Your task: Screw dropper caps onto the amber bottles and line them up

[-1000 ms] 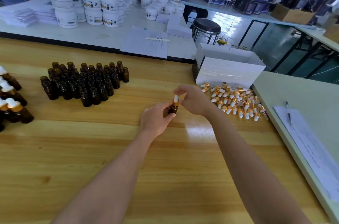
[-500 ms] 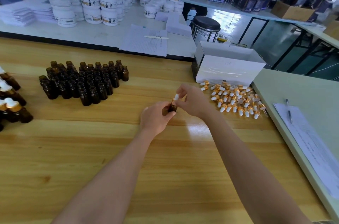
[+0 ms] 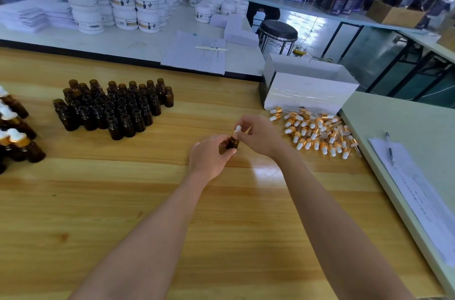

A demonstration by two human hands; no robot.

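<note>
While the left hand curls its fingers and thumb round a small amber glass bottle just above the centre of the frame, the right hand pinches the white-bulbed, gold-collared dropper cap sitting on the bottle's neck. Bottle and cap share one long axis, close to upright. The cap lies directly above the left hand's grip and at the right hand's fingertips, so any turning will be about that axis. Whether the thread is fully seated cannot be told, since the fingers cover the collar. To the right of the hands, near the right one, lies the loose pile of spare gold-and-white dropper caps, with a white cardboard box just behind it. Toward the upper left, well apart, stands the packed cluster of uncapped amber bottles. At the far left edge of the frame is the group of capped amber bottles, probably where this one belongs, and the left hand is the nearer to it. Bare pale wooden table lies between the hands and each of these groups, so nothing bars the way. A printed sheet with a pen lies on the adjoining pale green table at the right, out of the path.
</note>
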